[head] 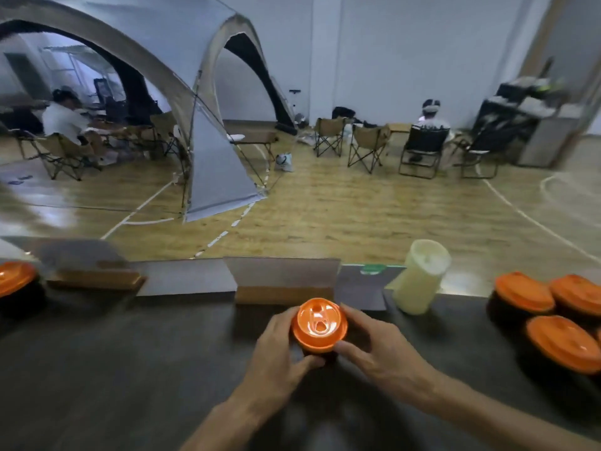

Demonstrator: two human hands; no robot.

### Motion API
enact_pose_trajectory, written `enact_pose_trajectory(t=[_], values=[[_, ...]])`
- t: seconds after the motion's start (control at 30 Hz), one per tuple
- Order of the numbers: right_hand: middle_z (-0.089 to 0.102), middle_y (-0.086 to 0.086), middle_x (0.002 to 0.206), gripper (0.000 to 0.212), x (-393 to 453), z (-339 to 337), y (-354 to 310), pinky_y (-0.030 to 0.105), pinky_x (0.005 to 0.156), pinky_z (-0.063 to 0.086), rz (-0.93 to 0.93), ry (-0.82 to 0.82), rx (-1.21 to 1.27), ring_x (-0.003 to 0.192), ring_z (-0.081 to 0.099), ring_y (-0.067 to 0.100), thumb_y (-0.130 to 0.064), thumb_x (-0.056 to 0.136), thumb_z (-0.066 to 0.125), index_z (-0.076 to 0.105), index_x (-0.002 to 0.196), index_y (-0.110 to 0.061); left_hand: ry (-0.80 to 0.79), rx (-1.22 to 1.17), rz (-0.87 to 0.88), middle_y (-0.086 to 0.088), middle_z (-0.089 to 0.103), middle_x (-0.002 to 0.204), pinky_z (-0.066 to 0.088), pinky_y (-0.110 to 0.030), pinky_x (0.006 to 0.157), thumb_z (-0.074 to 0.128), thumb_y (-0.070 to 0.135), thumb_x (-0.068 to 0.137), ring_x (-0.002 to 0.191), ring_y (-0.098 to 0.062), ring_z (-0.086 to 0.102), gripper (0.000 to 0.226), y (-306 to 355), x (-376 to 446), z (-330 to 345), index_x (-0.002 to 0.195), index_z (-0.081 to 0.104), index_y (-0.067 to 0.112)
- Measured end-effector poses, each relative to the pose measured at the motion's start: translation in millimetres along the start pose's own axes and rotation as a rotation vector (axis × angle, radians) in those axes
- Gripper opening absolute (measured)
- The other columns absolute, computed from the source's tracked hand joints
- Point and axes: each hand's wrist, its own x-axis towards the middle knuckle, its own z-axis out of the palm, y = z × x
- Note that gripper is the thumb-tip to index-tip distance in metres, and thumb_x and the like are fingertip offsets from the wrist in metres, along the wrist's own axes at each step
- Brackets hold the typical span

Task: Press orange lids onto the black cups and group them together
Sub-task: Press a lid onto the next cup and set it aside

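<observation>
An orange lid [319, 324] sits on top of a black cup, which is almost fully hidden between my hands, at the middle of the dark table [130, 369]. My left hand [279, 349] wraps the cup's left side, fingers at the lid's rim. My right hand [377, 343] grips its right side, thumb under the rim. At the right edge stand three black cups with orange lids on: one at the back [523, 292], one behind it to the right [575, 294], one in front [562, 343]. Another lidded cup [16, 278] is at the far left.
A pale yellow-white plastic container [419, 278] stands right of centre near the table's far edge. Two folded card signs on wooden bases [283, 281] [91, 271] stand along that edge. Beyond the table are a wooden floor, a tent, folding chairs and seated people.
</observation>
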Motion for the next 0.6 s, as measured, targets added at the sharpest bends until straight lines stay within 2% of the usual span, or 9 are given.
enact_pose_trajectory(t=[0.07,0.1,0.17,0.23,0.3,0.43,0.5,0.6], values=[[0.042,-0.044,0.117,0.059,-24,-25,22,0.004,0.101,0.035,0.046,0.047,-0.007,0.106,0.044,-0.03,-0.032,0.091,0.07,0.03,0.127,-0.056,-0.063,-0.043,0.016,0.02,0.044,0.139,0.028,0.0,0.098,0.087,0.044,0.07,0.125,0.005,0.043,0.088,18,6,35,0.142,0.036,0.034],[0.043,-0.044,0.117,0.059,-33,-35,34,0.004,0.1,0.037,0.065,0.068,-0.015,0.107,0.045,-0.029,-0.033,0.091,0.07,0.03,0.127,-0.057,-0.083,-0.068,0.027,0.021,0.047,0.139,0.03,-0.003,0.1,0.087,0.048,0.069,0.124,0.007,0.045,0.089,25,9,49,0.142,0.038,0.034],[0.045,-0.037,0.126,0.065,-48,-49,53,0.011,0.101,0.04,0.117,0.084,-0.019,0.116,0.049,-0.016,-0.037,0.09,0.07,0.032,0.142,-0.05,-0.118,-0.109,0.043,0.021,0.049,0.139,0.034,-0.008,0.103,0.083,0.054,0.071,0.123,0.01,0.046,0.087,39,13,72,0.143,0.039,0.037],[0.046,-0.03,0.131,0.071,-59,-59,68,0.014,0.098,0.042,0.168,0.096,0.007,0.122,0.048,-0.005,-0.038,0.091,0.069,0.031,0.15,-0.04,-0.137,-0.126,0.051,0.02,0.048,0.141,0.039,-0.02,0.11,0.079,0.059,0.073,0.126,0.006,0.046,0.087,50,16,90,0.146,0.037,0.036],[0.048,-0.025,0.136,0.07,-67,-65,79,0.015,0.096,0.043,0.2,0.103,0.04,0.124,0.049,-0.002,-0.037,0.091,0.069,0.033,0.151,-0.037,-0.147,-0.128,0.049,0.019,0.047,0.143,0.04,-0.03,0.113,0.077,0.061,0.074,0.129,0.002,0.045,0.089,58,16,103,0.149,0.035,0.035],[0.051,-0.02,0.141,0.072,-78,-66,95,0.023,0.103,0.046,0.226,0.119,0.087,0.125,0.05,-0.002,-0.039,0.088,0.072,0.036,0.15,-0.036,-0.162,-0.136,0.054,0.017,0.047,0.139,0.042,-0.032,0.112,0.07,0.065,0.075,0.126,0.002,0.046,0.088,66,14,117,0.148,0.031,0.038],[0.055,-0.023,0.134,0.065,-81,-65,98,0.022,0.1,0.048,0.224,0.119,0.133,0.12,0.053,-0.003,-0.041,0.086,0.074,0.041,0.143,-0.04,-0.159,-0.143,0.056,0.018,0.046,0.139,0.042,-0.03,0.111,0.069,0.066,0.074,0.126,0.003,0.046,0.082,65,12,119,0.143,0.027,0.048],[0.064,-0.02,0.119,0.038,-78,-70,98,0.022,0.094,0.051,0.243,0.123,0.235,0.112,0.06,-0.001,-0.031,0.089,0.073,0.055,0.121,-0.039,-0.168,-0.164,0.034,0.028,0.044,0.137,0.045,-0.034,0.11,0.07,0.07,0.072,0.127,0.002,0.047,0.076,62,10,119,0.133,0.026,0.063]])
